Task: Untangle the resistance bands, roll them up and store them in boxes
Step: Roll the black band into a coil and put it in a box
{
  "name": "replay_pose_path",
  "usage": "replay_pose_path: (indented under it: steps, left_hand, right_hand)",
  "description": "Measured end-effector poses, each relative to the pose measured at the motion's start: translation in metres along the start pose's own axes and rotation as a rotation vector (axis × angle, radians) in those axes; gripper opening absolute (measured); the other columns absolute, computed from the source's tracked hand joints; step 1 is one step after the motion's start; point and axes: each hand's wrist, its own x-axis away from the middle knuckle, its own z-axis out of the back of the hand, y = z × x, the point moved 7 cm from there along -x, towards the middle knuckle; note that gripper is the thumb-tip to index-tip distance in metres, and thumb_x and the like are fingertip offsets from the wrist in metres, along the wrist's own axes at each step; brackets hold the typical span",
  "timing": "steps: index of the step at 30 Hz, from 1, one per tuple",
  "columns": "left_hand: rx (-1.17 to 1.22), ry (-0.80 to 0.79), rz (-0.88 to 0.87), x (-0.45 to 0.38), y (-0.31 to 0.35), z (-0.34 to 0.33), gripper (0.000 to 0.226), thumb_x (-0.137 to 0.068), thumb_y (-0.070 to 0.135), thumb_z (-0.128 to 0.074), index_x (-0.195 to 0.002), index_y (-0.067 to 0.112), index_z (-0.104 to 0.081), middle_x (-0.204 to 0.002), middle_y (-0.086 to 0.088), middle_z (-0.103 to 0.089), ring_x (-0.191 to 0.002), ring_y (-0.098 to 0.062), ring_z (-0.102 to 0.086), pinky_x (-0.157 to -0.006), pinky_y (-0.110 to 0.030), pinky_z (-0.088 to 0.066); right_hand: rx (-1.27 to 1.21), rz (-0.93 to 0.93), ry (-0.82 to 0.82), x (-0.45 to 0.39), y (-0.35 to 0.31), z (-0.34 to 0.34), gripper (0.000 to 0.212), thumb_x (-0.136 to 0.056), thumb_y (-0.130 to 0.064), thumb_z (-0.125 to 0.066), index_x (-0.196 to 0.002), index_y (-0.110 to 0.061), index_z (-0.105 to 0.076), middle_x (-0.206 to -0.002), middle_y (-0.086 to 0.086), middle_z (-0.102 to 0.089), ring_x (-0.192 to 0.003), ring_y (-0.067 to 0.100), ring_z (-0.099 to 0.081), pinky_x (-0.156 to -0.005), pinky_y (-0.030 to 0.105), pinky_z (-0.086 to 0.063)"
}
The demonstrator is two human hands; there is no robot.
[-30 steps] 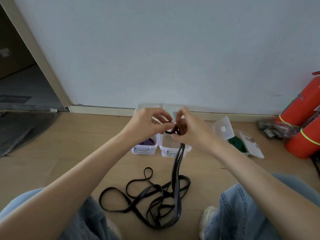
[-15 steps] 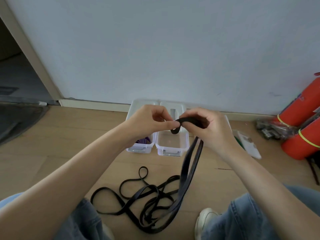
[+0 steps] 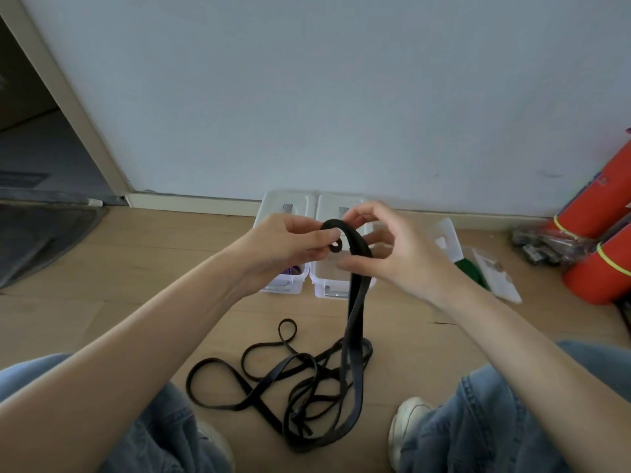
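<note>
A black resistance band (image 3: 355,322) hangs from my hands down to a loose tangle on the wooden floor between my knees. My left hand (image 3: 286,249) pinches the small rolled start of the band between thumb and fingers. My right hand (image 3: 399,254) is beside it with curled fingers around the arc of band that goes over the roll; its thumb lies under the strands. Behind the hands stand two clear plastic boxes: the left box (image 3: 283,283) holds a purple band, the right box (image 3: 329,281) looks empty.
A third open box (image 3: 491,271) with a green band lies to the right, its lid tilted up. Two red fire extinguishers (image 3: 601,247) and a plastic-wrapped bundle stand at the far right by the wall. A dark mat lies at the left by a doorway.
The right hand has moved over the top of the roll and down its right side, laying the band around it. The left hand keeps pinching the roll. The view has shifted slightly.
</note>
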Motion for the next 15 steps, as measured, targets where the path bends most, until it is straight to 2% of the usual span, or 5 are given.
replay_pose_path:
  steps: [2, 4, 6, 10, 15]
  left_hand:
    - [0.05, -0.011, 0.002, -0.002, -0.004, -0.002, 0.053, -0.058, 0.043, -0.073, -0.099, 0.01, -0.072, -0.101, -0.01, -0.071, -0.097, -0.019, -0.063, -0.11, -0.048, -0.034]
    - [0.066, -0.075, 0.009, -0.004, -0.006, -0.004, 0.048, -0.061, 0.038, -0.072, -0.101, 0.01, -0.07, -0.097, -0.006, -0.071, -0.091, -0.012, -0.064, -0.103, -0.037, -0.043]
    - [0.038, -0.171, 0.037, -0.002, -0.006, -0.004, 0.038, -0.068, 0.029, -0.071, -0.101, 0.011, -0.069, -0.093, -0.003, -0.071, -0.088, -0.011, -0.068, -0.085, -0.023, -0.053]
    - [-0.42, -0.272, 0.011, 0.004, -0.005, -0.003, 0.011, -0.076, 0.025, -0.074, -0.086, 0.029, -0.071, -0.082, 0.01, -0.069, -0.08, -0.003, -0.062, -0.074, -0.013, -0.044]
    - [-0.391, -0.195, -0.033, 0.004, -0.001, -0.006, 0.008, -0.075, 0.023, -0.075, -0.083, 0.022, -0.073, -0.073, 0.006, -0.071, -0.064, 0.001, -0.061, -0.06, -0.006, -0.044]
  right_hand:
    - [0.047, 0.049, 0.111, -0.001, -0.003, 0.002, 0.032, -0.073, -0.018, -0.078, -0.098, -0.024, -0.059, -0.097, -0.012, -0.062, -0.076, 0.006, -0.062, -0.07, 0.022, -0.052]
    - [0.087, 0.091, 0.161, -0.003, -0.008, 0.008, 0.024, -0.075, -0.012, -0.076, -0.095, -0.019, -0.065, -0.092, -0.009, -0.064, -0.076, 0.006, -0.061, -0.07, 0.023, -0.05]
    - [0.164, 0.166, 0.091, -0.004, -0.012, 0.007, 0.022, -0.077, -0.009, -0.073, -0.097, -0.017, -0.069, -0.093, -0.005, -0.063, -0.082, 0.006, -0.061, -0.075, 0.019, -0.048]
    - [0.411, 0.33, -0.133, 0.003, -0.014, -0.016, 0.027, -0.082, -0.005, -0.068, -0.106, -0.017, -0.071, -0.099, 0.0, -0.06, -0.086, 0.009, -0.057, -0.076, 0.008, -0.04]
    - [0.399, 0.291, -0.126, 0.003, -0.012, -0.016, 0.025, -0.084, -0.009, -0.066, -0.099, -0.028, -0.071, -0.101, -0.006, -0.045, -0.078, 0.007, -0.055, -0.075, 0.006, -0.04]
